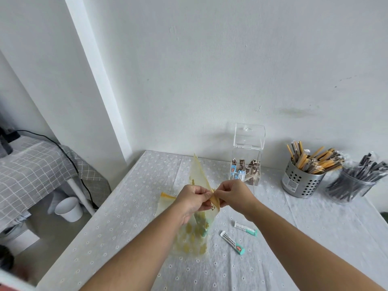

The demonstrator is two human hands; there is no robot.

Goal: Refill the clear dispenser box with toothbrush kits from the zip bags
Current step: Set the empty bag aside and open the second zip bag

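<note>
Nearest me, below my right wrist, two toothbrush kits (pixel 232 242) lie loose on the table (pixel 126 206). My left hand (pixel 193 198) and right hand (pixel 233 194) both pinch the yellow zip bag (pixel 198 173) at its top edge (thumbs almost touching). Just beyond the right hand stands the clear dispenser box (pixel 247 156), lid up.

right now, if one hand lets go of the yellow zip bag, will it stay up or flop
It would probably flop: the zip bag is thin, see-through film, already creased and folded where the left hand and right hand pinch it. It is likely light, as only a bit of teal shows inside. The film may be slick.
</note>
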